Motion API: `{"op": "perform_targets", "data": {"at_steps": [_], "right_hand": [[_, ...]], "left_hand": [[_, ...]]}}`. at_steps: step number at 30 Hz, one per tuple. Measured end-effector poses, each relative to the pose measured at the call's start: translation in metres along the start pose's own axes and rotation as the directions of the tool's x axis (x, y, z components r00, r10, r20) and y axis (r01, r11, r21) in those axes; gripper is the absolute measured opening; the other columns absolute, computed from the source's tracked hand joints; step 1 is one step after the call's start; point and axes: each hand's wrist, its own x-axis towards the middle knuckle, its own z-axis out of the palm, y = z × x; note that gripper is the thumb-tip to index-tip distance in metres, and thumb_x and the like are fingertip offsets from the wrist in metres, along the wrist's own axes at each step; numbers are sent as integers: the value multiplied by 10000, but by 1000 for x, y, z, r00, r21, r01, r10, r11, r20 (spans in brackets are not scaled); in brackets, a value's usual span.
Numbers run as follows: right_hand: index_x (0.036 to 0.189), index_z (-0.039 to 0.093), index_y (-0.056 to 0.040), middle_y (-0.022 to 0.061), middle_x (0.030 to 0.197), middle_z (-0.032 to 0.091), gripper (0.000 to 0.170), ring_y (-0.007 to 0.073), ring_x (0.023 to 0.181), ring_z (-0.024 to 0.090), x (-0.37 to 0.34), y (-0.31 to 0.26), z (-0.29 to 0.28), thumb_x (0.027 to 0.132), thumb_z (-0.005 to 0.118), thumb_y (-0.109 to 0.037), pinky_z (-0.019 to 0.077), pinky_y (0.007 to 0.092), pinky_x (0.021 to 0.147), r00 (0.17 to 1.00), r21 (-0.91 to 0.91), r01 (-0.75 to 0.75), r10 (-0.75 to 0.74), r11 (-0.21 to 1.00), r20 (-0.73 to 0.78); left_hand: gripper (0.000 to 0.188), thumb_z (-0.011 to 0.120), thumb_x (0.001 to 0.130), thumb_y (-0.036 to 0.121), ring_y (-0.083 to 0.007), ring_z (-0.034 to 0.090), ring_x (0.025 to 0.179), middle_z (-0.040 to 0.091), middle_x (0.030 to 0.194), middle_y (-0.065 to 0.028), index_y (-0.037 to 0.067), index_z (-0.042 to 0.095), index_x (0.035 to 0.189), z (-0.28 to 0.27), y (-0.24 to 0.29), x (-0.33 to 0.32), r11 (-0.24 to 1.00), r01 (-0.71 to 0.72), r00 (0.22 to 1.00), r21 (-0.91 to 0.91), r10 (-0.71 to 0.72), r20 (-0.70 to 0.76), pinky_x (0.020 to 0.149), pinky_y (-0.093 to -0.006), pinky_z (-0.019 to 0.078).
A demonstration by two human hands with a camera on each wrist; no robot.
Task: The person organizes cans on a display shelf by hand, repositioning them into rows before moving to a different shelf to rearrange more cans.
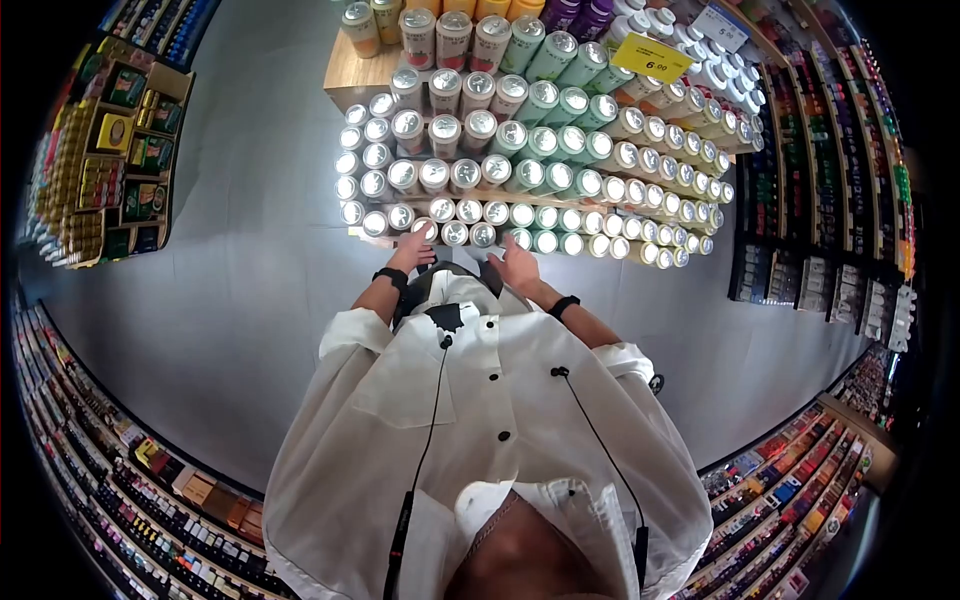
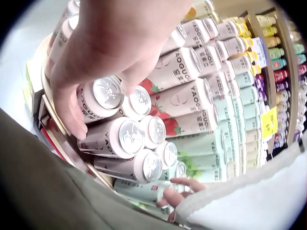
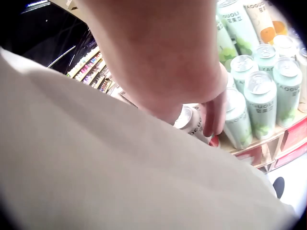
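Note:
My left hand (image 1: 410, 252) (image 2: 112, 52) curls round a pale can (image 2: 88, 103) at the front of the display, with thumb and fingers on opposite sides of it. Pink-and-white strawberry cans (image 2: 120, 136) stand beside it. At the front row's middle, my right hand (image 1: 517, 268) (image 3: 168, 62) reaches down by the cans. Its fingers (image 3: 216, 112) hang loosely bent between a white can (image 3: 192, 122) and a pale green can (image 3: 237, 120); its thumb is hidden in the right wrist view. The left wrist view shows these fingers (image 2: 187, 187) spread beside green cans (image 2: 139, 191).
Rows of upright cans cover the wooden display (image 1: 350, 75), with taller bottles at the back and a yellow price tag (image 1: 650, 57). Stocked shelves (image 1: 820, 170) stand at the right, another rack (image 1: 130, 150) at the left. Grey floor (image 1: 250, 130) surrounds the display.

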Motion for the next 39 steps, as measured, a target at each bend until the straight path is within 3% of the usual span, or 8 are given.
{"op": "perform_targets", "data": {"at_steps": [3, 6, 8, 11, 14, 19, 31, 39], "right_hand": [[1220, 383, 66, 224, 904, 643, 685, 377, 814, 641, 19, -36, -5, 855, 559, -486, 524, 438, 669, 989, -141, -56, 74, 988, 125], [1199, 376, 120, 248, 955, 629, 756, 367, 838, 645, 39, -46, 12, 854, 532, -534, 532, 427, 686, 984, -239, -97, 129, 966, 125], [1195, 374, 137, 235, 973, 631, 769, 344, 853, 650, 48, -49, 14, 851, 535, -531, 535, 419, 692, 986, -272, -77, 114, 959, 122], [1168, 388, 132, 230, 972, 633, 737, 335, 855, 653, 51, -48, 19, 846, 555, -509, 536, 412, 684, 989, -326, -54, 96, 944, 115], [1144, 403, 116, 216, 940, 643, 690, 329, 835, 659, 51, -46, 9, 837, 584, -475, 539, 402, 667, 992, -337, 27, 16, 941, 123], [1123, 409, 84, 202, 870, 655, 631, 333, 789, 666, 52, -44, 4, 833, 607, -439, 541, 400, 638, 990, -312, 76, -34, 947, 139], [1158, 395, 83, 206, 886, 648, 642, 340, 804, 655, 55, -36, -1, 799, 641, -388, 537, 404, 657, 974, -303, 132, -67, 944, 215], [1174, 392, 90, 205, 884, 645, 664, 337, 783, 652, 53, -25, -5, 798, 644, -395, 534, 406, 656, 965, -324, 185, -109, 928, 240]], "left_hand": [[752, 690, 756, 545, -312, 634, 802, 573, 1002, -218, -62, 489, 1154, 1, -1, 15, 1000, -6, 1000, -5, 6, 27, 614, -390, 557], [718, 682, 764, 544, -294, 638, 753, 588, 939, -205, -76, 518, 1086, 4, -1, 9, 999, -38, 999, -21, 38, 17, 573, -379, 548], [689, 674, 772, 543, -278, 642, 699, 603, 881, -193, -79, 545, 1037, 7, 3, 5, 998, -51, 999, -43, 50, -6, 539, -368, 543], [592, 638, 808, 523, -216, 590, 458, 605, 625, -136, -68, 611, 794, 15, 7, -7, 983, -146, 979, 110, 159, -129, 399, -324, 493], [584, 646, 802, 507, -215, 613, 495, 617, 650, -145, -74, 614, 763, 17, 9, -8, 974, -144, 971, 173, 173, -166, 404, -326, 501], [550, 669, 781, 479, -217, 626, 514, 623, 666, -139, -70, 629, 769, 20, 10, -7, 968, -124, 974, 219, 160, -158, 423, -339, 523], [502, 713, 749, 391, -238, 616, 537, 629, 744, -156, -85, 621, 878, 21, 8, 5, 983, -45, 987, 178, 71, -142, 442, -364, 541], [482, 721, 723, 348, -253, 618, 565, 625, 754, -165, -85, 614, 905, 27, 2, 2, 977, -122, 983, 175, 144, -117, 456, -396, 552]]}}
